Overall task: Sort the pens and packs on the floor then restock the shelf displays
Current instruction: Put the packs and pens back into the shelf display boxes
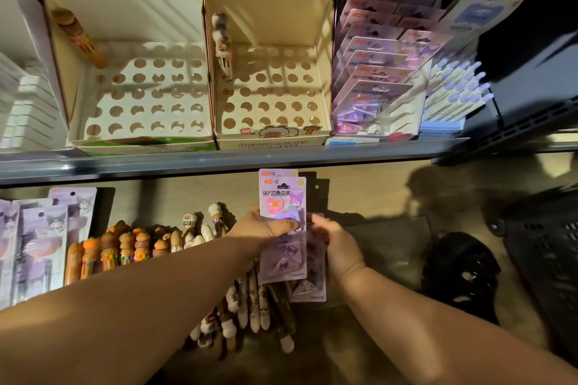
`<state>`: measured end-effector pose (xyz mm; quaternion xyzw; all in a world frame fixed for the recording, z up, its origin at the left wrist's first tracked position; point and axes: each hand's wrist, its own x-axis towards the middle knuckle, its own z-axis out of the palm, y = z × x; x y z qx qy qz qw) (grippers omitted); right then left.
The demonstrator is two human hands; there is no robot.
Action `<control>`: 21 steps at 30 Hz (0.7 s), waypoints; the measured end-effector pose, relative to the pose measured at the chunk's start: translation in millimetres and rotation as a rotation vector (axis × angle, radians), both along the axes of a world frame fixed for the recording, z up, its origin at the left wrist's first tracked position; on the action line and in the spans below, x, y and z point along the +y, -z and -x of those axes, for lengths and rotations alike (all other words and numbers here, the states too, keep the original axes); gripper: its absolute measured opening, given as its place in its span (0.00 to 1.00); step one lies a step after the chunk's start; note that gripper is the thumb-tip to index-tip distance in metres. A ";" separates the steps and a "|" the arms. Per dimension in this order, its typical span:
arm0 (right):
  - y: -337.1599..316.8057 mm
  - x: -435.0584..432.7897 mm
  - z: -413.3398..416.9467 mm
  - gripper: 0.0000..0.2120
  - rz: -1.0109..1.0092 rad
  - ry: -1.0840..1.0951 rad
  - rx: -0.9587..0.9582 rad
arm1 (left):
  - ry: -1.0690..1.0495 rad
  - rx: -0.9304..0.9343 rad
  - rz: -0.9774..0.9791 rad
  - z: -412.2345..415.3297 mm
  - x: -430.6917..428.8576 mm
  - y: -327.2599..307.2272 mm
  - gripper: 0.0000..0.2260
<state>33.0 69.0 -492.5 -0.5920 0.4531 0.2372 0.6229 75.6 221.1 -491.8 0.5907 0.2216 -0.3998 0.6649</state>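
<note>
While my left hand (266,226) pinches the stacked purple packs (283,197) with its thumb across the front, my right hand (336,244) curls around their right edge, above the pens (253,303) on the floor (359,194).

1. At the centre of the frame, the left hand (266,226) grips a stack of purple corner-clip packs (283,197), thumb across the front; the right hand (334,244) pinches their right edge.
2. Beneath them, brown-and-white pens (250,306) lie heaped on the floor; orange-capped pens (125,247) lie in a row at lower left.
3. On the shelf (187,162) above, the left display box (140,134) and the middle display box (272,137) each hold one pen.
</note>
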 end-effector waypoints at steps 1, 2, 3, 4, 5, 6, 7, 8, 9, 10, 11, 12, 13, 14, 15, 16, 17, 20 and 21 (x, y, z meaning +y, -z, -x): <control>7.4 -5.9 0.3 0.15 0.156 -0.073 0.012 | -0.008 0.000 -0.014 -0.1 1.2 1.4 0.19; 12.8 -10.5 -0.1 0.15 0.319 -0.172 0.039 | -0.023 -0.004 -0.025 -0.3 2.0 3.8 0.19; 16.5 -13.4 1.1 0.20 0.443 -0.281 0.098 | -0.032 -0.005 -0.026 0.0 3.0 5.0 0.18; 17.9 -14.1 3.2 0.26 0.527 -0.383 0.164 | -0.035 -0.004 -0.019 0.7 4.2 5.8 0.17; 20.2 -13.3 6.0 0.30 0.579 -0.454 0.206 | -0.026 -0.006 -0.011 1.2 5.5 5.3 0.16; 22.4 -11.3 8.5 0.32 0.614 -0.488 0.215 | -0.013 -0.007 -0.003 1.3 6.9 4.9 0.16; 21.7 -7.4 10.6 0.32 0.633 -0.496 0.210 | 0.003 -0.004 0.001 1.5 8.1 4.3 0.16; 23.8 -3.6 12.3 0.31 0.644 -0.485 0.207 | 0.013 0.003 0.000 1.9 9.1 4.2 0.17; 25.6 -0.8 13.0 0.31 0.650 -0.459 0.193 | 0.021 0.007 -0.004 2.0 10.1 4.3 0.19; 25.8 1.5 13.3 0.31 0.649 -0.432 0.189 | 0.025 0.011 -0.010 2.0 10.3 5.1 0.20; 25.6 2.4 13.2 0.30 0.632 -0.411 0.192 | 0.027 0.012 -0.013 2.4 10.3 6.5 0.21; 23.2 2.9 11.6 0.30 0.606 -0.402 0.193 | 0.028 0.011 -0.020 2.5 10.6 7.4 0.22; 21.3 2.0 10.6 0.30 0.571 -0.405 0.199 | 0.027 0.006 -0.022 2.6 10.7 8.2 0.22; 18.7 0.6 9.3 0.29 0.540 -0.412 0.212 | 0.024 0.005 -0.023 2.9 10.8 8.3 0.22; 18.4 -0.4 8.4 0.29 0.526 -0.424 0.219 | 0.018 0.006 -0.013 3.0 10.7 8.4 0.22; 17.2 -0.1 7.8 0.28 0.535 -0.448 0.227 | 0.013 0.010 -0.001 3.2 10.8 8.4 0.21; 17.2 -0.1 7.8 0.27 0.568 -0.486 0.237 | 0.012 0.014 0.009 3.2 10.8 8.5 0.21; 16.4 4.8 9.6 0.24 0.682 -0.578 0.271 | 0.016 0.017 0.023 3.4 11.2 8.2 0.20; 16.5 5.6 10.3 0.24 0.688 -0.572 0.266 | 0.019 0.015 0.024 3.9 11.6 8.8 0.19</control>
